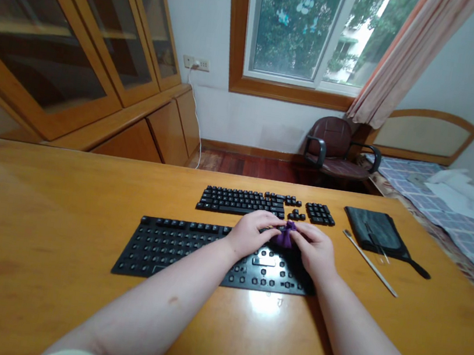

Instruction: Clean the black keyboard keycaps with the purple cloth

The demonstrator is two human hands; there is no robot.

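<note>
1. The left hand (250, 236) and the right hand (313, 249) are close together over the top of the keyboard. Both are grasping a small purple cloth (286, 235). The fingers pinch it from each side, and neither hand is let go or in a tight fist.
2. The small purple cloth hangs down between the hands, just above the keyboard. Its folds hide what else may be in it.
3. The black keyboard (173, 258) lies flat on the wooden counter (41, 220), right under the hands. The hands and their shadow cover part of it.
4. Many black keycaps (242, 202) are already off the keyboard. They sit in neat rows on the counter, just past the keyboard, and their rows look like the shape of a keyboard.
5. Some keys still seem to be on the keyboard, mostly along its top edge. Many spots look bare, but the picture is too small to count them.
6. To the right, a dark gray pouch (373, 231) lies on the counter. Beside it lies a thin metal stick (370, 263), well apart from the hands.
7. Past the counter stand a brown chair (332, 147) and a bed (448, 213).
</note>
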